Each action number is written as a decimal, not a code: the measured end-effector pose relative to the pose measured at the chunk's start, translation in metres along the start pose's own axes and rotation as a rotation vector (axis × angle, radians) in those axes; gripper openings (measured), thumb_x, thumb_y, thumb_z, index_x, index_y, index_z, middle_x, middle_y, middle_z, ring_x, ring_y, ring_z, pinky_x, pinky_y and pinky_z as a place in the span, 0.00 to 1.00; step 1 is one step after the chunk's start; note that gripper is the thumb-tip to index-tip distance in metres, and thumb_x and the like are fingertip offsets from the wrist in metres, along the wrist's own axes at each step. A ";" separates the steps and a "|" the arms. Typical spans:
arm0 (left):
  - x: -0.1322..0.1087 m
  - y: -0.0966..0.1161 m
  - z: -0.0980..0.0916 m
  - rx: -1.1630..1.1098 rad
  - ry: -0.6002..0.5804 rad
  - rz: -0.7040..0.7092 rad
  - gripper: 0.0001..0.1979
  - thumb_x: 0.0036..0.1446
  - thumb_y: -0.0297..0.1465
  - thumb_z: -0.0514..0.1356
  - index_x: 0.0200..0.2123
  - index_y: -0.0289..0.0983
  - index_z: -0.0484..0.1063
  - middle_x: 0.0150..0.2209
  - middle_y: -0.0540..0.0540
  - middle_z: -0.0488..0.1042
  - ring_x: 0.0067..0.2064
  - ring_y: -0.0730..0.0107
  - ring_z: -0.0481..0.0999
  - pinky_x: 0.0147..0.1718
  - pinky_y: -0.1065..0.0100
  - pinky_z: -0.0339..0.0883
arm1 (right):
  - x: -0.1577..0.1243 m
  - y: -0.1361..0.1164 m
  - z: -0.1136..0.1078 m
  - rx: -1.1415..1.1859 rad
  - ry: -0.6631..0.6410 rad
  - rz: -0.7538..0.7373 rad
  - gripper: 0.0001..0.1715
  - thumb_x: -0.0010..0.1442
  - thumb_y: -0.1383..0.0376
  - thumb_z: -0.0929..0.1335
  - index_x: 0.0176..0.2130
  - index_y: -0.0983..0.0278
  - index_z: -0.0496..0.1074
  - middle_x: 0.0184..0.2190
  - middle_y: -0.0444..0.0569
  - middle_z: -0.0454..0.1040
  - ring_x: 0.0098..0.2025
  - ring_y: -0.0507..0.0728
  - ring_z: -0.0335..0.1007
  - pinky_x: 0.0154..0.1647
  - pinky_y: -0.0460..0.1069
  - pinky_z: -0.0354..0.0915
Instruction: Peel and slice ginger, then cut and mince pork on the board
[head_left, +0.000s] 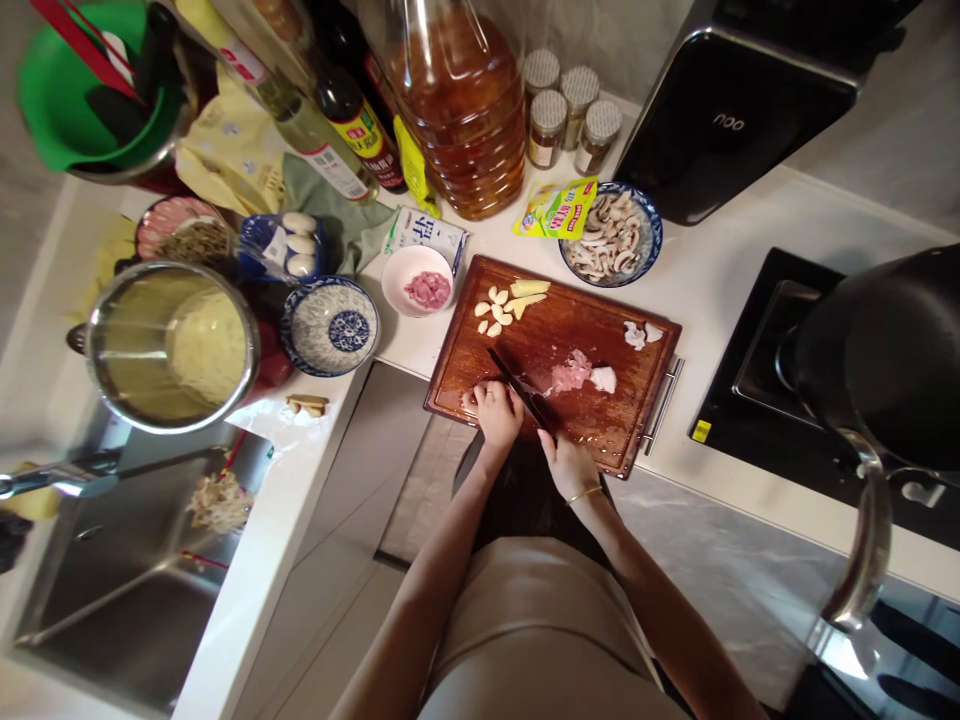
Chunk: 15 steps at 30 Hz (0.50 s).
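Note:
My right hand [568,468] grips the handle of a dark-bladed kitchen knife [514,378], its blade slanting across the wooden cutting board [495,375]. Just left of the blade, my left hand [499,413] is curled with its fingers pressed down on a pale pink piece of meat, mostly hidden beneath them. Right of the knife lies a heap of cut pink meat [571,371] with a white fatty chunk [603,379] beside it. Garlic cloves [495,310] and ginger slices [527,297] lie at the board's upper left. Pale scraps [642,334] sit near its right end.
Behind the board stand a white bowl of meat [429,290], a bowl of sliced mushrooms [611,240] and a large oil jug [480,120]. A patterned bowl [330,326], steel pot [171,420] and sink [135,610] are left. The stove [731,400] holds a dark wok [885,360].

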<state>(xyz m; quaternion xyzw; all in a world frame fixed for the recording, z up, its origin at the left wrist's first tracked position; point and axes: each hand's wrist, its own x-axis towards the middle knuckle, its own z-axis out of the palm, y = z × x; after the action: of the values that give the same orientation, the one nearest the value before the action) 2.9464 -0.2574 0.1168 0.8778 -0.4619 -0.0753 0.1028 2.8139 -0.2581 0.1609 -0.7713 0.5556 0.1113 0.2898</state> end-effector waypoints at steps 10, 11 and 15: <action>0.003 0.001 0.000 -0.024 0.042 -0.043 0.08 0.55 0.33 0.48 0.31 0.37 0.65 0.33 0.43 0.70 0.44 0.57 0.63 0.50 0.52 0.44 | 0.001 0.035 -0.006 0.010 0.016 -0.010 0.33 0.63 0.50 0.50 0.33 0.66 0.72 0.24 0.55 0.74 0.27 0.57 0.72 0.29 0.48 0.60; 0.003 0.001 0.000 -0.033 0.039 -0.046 0.08 0.55 0.33 0.48 0.30 0.37 0.65 0.33 0.43 0.70 0.44 0.56 0.63 0.50 0.52 0.44 | -0.002 0.046 -0.006 0.073 0.024 -0.032 0.33 0.63 0.50 0.49 0.32 0.65 0.72 0.25 0.54 0.74 0.28 0.57 0.71 0.31 0.48 0.61; 0.002 0.000 0.000 -0.048 0.019 -0.050 0.10 0.57 0.33 0.47 0.31 0.37 0.66 0.35 0.42 0.71 0.45 0.56 0.62 0.50 0.53 0.43 | -0.007 0.067 -0.009 0.278 0.090 -0.019 0.36 0.63 0.51 0.47 0.25 0.65 0.70 0.22 0.51 0.72 0.28 0.55 0.70 0.32 0.48 0.61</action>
<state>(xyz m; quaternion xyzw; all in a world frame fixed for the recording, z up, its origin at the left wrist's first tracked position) 2.9474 -0.2595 0.1164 0.8869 -0.4369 -0.0805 0.1264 2.7487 -0.2716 0.1501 -0.7333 0.5707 -0.0041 0.3695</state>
